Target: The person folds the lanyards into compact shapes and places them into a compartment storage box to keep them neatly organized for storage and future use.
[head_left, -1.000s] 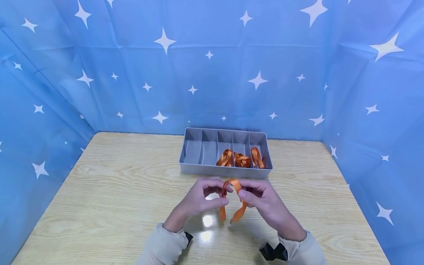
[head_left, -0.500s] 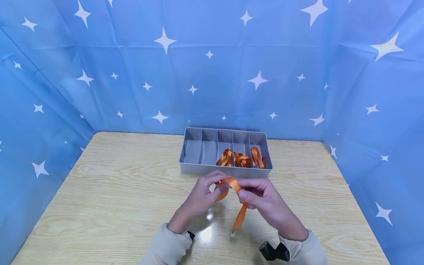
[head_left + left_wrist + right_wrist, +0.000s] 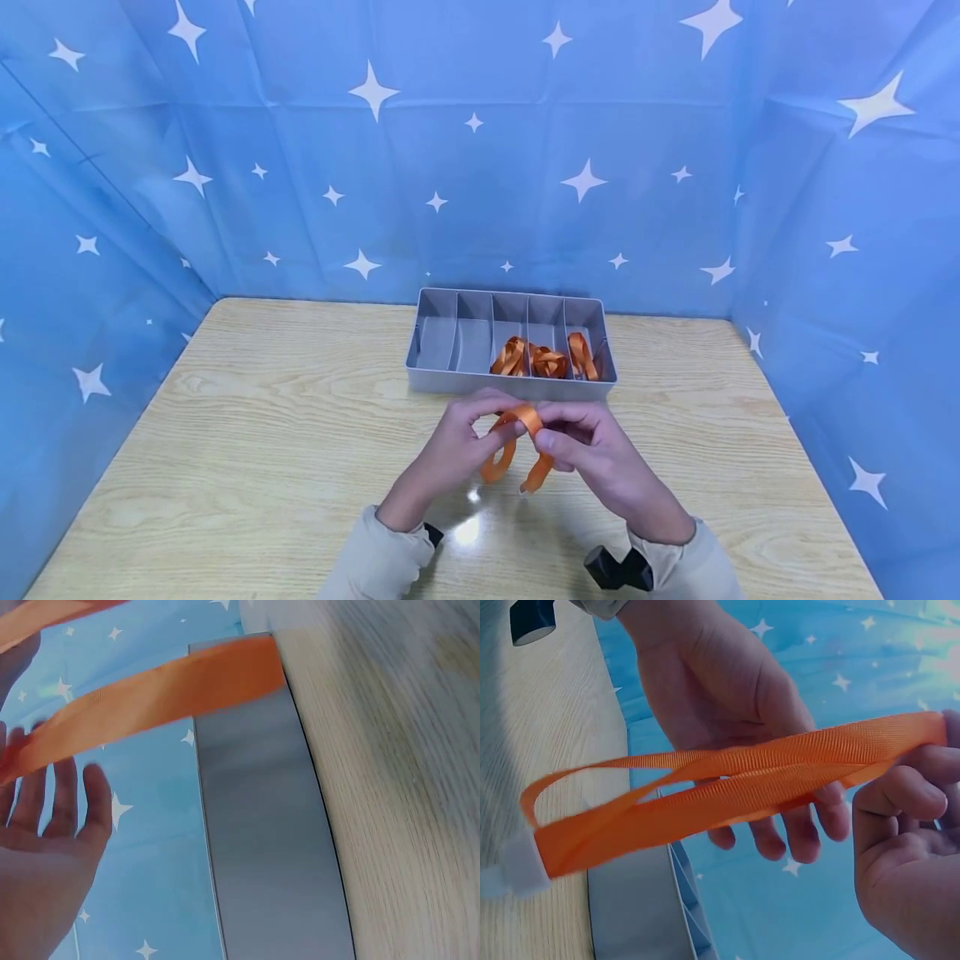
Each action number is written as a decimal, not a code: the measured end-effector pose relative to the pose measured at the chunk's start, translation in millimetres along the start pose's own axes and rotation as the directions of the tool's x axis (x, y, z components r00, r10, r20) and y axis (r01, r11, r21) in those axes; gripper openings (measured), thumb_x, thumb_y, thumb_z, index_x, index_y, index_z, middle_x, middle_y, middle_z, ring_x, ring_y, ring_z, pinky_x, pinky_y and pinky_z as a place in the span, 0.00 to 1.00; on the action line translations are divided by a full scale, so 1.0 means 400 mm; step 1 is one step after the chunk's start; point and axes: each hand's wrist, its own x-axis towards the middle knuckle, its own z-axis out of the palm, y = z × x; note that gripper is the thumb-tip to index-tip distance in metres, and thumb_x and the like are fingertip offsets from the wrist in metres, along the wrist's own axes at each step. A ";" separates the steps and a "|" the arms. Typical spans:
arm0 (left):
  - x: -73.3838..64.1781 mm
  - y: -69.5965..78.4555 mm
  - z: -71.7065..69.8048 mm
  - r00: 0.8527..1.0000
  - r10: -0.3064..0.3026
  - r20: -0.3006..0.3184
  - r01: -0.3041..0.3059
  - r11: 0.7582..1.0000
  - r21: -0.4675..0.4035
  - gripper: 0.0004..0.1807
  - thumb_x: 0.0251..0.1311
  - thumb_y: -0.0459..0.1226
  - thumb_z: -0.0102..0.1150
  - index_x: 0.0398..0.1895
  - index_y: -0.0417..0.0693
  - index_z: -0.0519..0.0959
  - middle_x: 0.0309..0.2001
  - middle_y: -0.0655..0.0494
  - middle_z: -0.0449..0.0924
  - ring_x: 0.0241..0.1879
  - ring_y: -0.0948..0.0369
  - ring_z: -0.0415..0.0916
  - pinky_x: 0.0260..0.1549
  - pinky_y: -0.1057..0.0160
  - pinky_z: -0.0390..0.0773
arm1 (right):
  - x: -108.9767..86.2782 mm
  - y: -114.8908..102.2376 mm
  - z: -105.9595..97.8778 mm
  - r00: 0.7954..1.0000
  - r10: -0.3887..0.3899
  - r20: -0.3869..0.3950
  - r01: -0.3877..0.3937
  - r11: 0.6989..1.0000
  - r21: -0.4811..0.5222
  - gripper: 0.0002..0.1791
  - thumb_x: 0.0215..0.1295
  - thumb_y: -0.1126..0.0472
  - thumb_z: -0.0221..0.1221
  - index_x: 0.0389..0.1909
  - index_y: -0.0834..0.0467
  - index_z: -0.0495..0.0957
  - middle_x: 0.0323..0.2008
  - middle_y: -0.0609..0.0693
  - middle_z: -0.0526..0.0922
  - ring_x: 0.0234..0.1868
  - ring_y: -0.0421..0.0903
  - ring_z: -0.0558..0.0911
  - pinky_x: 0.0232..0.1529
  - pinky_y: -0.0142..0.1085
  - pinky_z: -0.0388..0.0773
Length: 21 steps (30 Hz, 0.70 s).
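Both hands hold an orange ribbon lanyard (image 3: 529, 418) above the table, just in front of the grey tray. The left hand (image 3: 452, 446) pinches it between thumb and fingers, and a round loop hangs beneath its fingertips. The right hand (image 3: 588, 450) pinches the ribbon further along, and its tail dangles below that hand. In the right wrist view a white end piece (image 3: 526, 864) sits at the tip of the tail, with several layers of ribbon (image 3: 742, 787) running from it. The ribbon (image 3: 172, 688) crosses the left wrist view in front of the left hand (image 3: 45, 855).
A grey divided tray (image 3: 450, 382) stands at the back of the wooden table (image 3: 285, 433). Its three right compartments contain bundled orange ribbons (image 3: 547, 362). A blue curtain (image 3: 487, 225) with white stars hangs behind and at both sides.
The left hand has shifted slightly and gathered the ribbon, whose left side now hangs as a round loop. The tail swung down and then rose. The right hand has barely moved.
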 end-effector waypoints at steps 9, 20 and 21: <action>-0.003 0.000 -0.004 0.994 -0.069 0.082 0.079 0.989 -0.125 0.09 0.68 0.36 0.60 0.48 0.45 0.85 0.43 0.56 0.85 0.42 0.62 0.77 0.45 0.58 0.78 | 0.002 -0.007 -0.005 1.000 -0.010 -0.022 0.010 1.000 -0.008 0.15 0.72 0.73 0.51 0.49 0.60 0.83 0.35 0.45 0.79 0.22 0.47 0.61 0.23 0.36 0.56; -0.019 -0.007 0.000 0.993 -0.093 0.073 0.106 0.973 -0.203 0.14 0.75 0.35 0.49 0.52 0.36 0.81 0.41 0.42 0.84 0.49 0.57 0.79 0.53 0.56 0.75 | -0.001 -0.020 -0.016 0.996 0.009 -0.091 -0.018 0.995 -0.096 0.12 0.74 0.72 0.50 0.51 0.69 0.79 0.34 0.45 0.80 0.20 0.47 0.64 0.20 0.36 0.63; -0.019 -0.006 0.003 0.993 -0.096 0.065 0.107 0.975 -0.195 0.14 0.75 0.34 0.49 0.51 0.36 0.82 0.41 0.41 0.84 0.49 0.58 0.79 0.53 0.57 0.75 | -0.001 -0.020 -0.016 0.995 0.010 -0.096 -0.019 0.995 -0.093 0.12 0.73 0.72 0.50 0.51 0.68 0.79 0.34 0.45 0.80 0.20 0.47 0.65 0.21 0.35 0.64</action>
